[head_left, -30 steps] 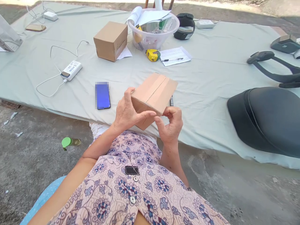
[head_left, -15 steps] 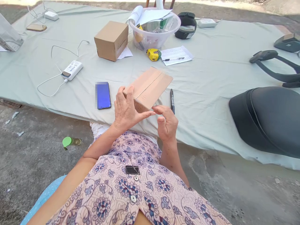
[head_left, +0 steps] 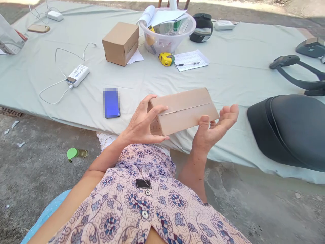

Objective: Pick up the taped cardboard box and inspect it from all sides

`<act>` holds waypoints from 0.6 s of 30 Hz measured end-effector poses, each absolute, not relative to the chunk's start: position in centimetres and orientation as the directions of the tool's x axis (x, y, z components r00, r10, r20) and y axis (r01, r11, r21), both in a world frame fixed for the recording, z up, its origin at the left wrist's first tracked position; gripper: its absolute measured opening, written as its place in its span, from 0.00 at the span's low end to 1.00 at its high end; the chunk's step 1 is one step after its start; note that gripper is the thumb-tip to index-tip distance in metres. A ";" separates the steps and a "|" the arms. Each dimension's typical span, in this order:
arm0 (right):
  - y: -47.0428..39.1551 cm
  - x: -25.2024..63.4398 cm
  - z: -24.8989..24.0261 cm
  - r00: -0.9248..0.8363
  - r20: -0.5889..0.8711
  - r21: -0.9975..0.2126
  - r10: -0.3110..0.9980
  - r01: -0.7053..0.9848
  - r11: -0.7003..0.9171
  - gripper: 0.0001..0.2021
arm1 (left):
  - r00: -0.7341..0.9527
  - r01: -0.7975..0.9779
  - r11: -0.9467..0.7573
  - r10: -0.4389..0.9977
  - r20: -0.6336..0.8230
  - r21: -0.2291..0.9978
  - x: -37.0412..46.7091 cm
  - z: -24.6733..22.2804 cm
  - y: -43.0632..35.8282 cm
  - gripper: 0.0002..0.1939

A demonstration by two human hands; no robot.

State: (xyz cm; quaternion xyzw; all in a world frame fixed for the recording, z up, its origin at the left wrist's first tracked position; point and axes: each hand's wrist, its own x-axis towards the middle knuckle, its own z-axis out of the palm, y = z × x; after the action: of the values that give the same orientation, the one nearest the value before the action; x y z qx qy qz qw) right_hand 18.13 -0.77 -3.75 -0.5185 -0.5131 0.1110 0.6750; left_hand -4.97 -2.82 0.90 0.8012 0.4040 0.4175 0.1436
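Observation:
A small closed cardboard box [head_left: 186, 108] is tilted in the air over the table's front edge, a seam running along its top. My left hand [head_left: 144, 122] grips its left end, with the thumb at the near lower corner and the fingers over the top and far side. At the right end, my right hand [head_left: 210, 130] has its thumb on the box's near edge; its other fingers stretch out past the end. A phone [head_left: 111, 103] with a blurred blue screen lies left of my hands. The black marker pen is hidden from view.
Behind the box are a larger carton [head_left: 120, 44], a plastic basin [head_left: 167, 34] of papers and tools, a yellow tape measure [head_left: 166, 59] and a written sheet [head_left: 191, 61]. A white power bank [head_left: 78, 75] with cables lies left. A black rounded case [head_left: 291, 132] stands right.
The box has turned, swinging its far end to the right and toward me. My right hand has moved right, from the near edge to the right end. The marker pen has gone out of sight.

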 end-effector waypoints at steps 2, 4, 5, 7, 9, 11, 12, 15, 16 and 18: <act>-0.4 19.0 -4.0 0.511 0.543 -0.839 0.667 0.286 0.464 0.30 | 0.331 0.471 -0.650 0.757 0.563 0.597 -5.6 1.0 -2.5 0.41; -0.1 19.4 -4.2 0.518 0.499 -0.859 0.695 0.190 0.475 0.26 | 0.315 0.407 -0.654 0.756 0.574 0.638 -6.3 0.7 -1.9 0.38; -0.1 19.5 -4.3 0.506 0.485 -0.865 0.714 0.154 0.478 0.26 | 0.301 0.374 -0.643 0.766 0.569 0.668 -6.6 0.4 -1.5 0.37; 0.0 19.6 -4.4 0.466 0.484 -0.866 0.741 0.131 0.483 0.25 | 0.253 0.317 -0.586 0.810 0.529 0.746 -7.2 -0.5 -0.6 0.36; 0.0 19.7 -4.5 0.431 0.493 -0.866 0.755 0.161 0.474 0.22 | 0.181 0.266 -0.511 0.859 0.479 0.817 -7.6 -1.6 0.4 0.38; 0.0 19.7 -4.7 0.409 0.483 -0.875 0.774 0.196 0.443 0.22 | 0.095 0.194 -0.462 0.887 0.452 0.866 -7.9 -2.6 1.2 0.39; 0.1 19.8 -4.8 0.410 0.468 -0.883 0.783 0.194 0.427 0.22 | 0.053 0.151 -0.445 0.895 0.442 0.883 -7.9 -2.9 1.5 0.39; 0.2 19.7 -5.1 0.416 0.383 -0.921 0.825 0.109 0.374 0.25 | -0.036 0.051 -0.384 0.922 0.386 0.922 -7.9 -3.4 2.0 0.39; 0.2 19.7 -5.1 0.420 0.360 -0.929 0.833 0.074 0.364 0.26 | -0.049 0.034 -0.362 0.930 0.364 0.931 -7.9 -3.5 2.1 0.39; 0.2 19.5 -5.2 0.438 0.355 -0.926 0.826 0.045 0.374 0.25 | -0.043 0.005 -0.337 0.941 0.337 0.942 -7.7 -3.6 2.0 0.39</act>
State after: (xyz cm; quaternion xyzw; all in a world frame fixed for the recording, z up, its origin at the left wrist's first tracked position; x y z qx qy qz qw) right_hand 19.52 0.20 -5.19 -0.4840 -0.4498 0.2807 0.6961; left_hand -7.69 2.03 -3.61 0.5665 0.4172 0.5894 0.3970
